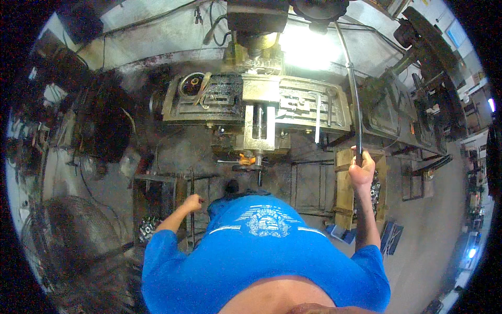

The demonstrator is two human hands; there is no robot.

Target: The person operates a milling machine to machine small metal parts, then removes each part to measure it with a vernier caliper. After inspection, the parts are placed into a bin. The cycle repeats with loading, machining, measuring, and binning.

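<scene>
My right hand (362, 168) is wrapped round the dark lower end of a long metal lever (353, 89). The lever runs up to the head of a milling or drilling machine (256, 15). Low at my left side, my left hand (193, 203) is closed; whether anything is in it is hidden. In front of me, a machine vise (260, 125) sits across the slotted metal worktable (225, 112), its screw end pointing toward me. A bent metal bar (318, 118) lies on the table's right part. On its left part rests a round dish-like part (192, 83).
A wooden crate (342, 183) with metal parts stands below my right hand, beside blue items (342, 234) on the floor. More metal parts (149, 227) lie at the lower left. An orange item (246, 159) hangs by the vise screw. Another machine (434, 78) stands at right.
</scene>
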